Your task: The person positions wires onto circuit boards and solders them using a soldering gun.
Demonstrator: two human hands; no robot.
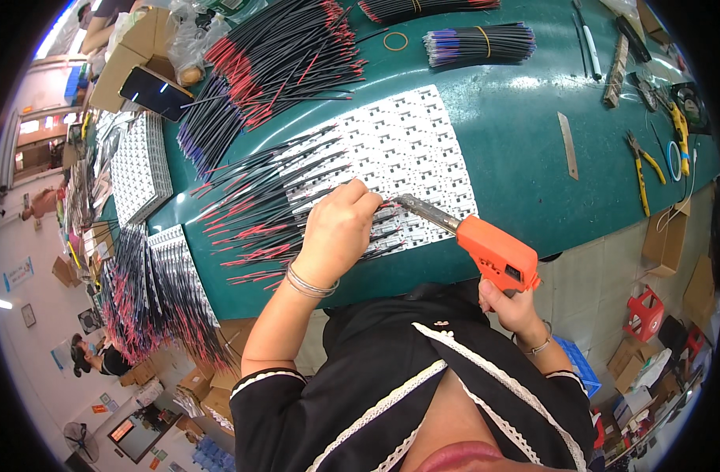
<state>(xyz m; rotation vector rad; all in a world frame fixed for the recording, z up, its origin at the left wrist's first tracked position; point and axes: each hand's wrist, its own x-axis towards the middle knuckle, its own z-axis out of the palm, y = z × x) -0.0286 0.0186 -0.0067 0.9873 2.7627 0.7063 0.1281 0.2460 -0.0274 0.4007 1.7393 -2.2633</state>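
Observation:
A large white circuit-board panel point(411, 145) with many small repeated units lies on the green table. Rows of black wires with red ends point(246, 228) stretch leftward from its left part. My left hand point(340, 228) is over the panel's lower part, fingers pinched together at a wire end; the fingertips partly hide it. Wrapped round the handle of an orange soldering gun point(497, 250) is my right hand point(511, 308). The gun's metal tip points left and meets the panel area just beside my left fingertips. Whether the tip touches the wire, I cannot tell.
Loose black wires point(285, 59) are heaped at the back left, near a banded wire bundle point(482, 45) and a phone point(157, 93). Stacked panels point(139, 169) and a wired panel point(179, 275) stand left. A metal blade point(568, 145) and yellow-handled pliers point(644, 169) lie right.

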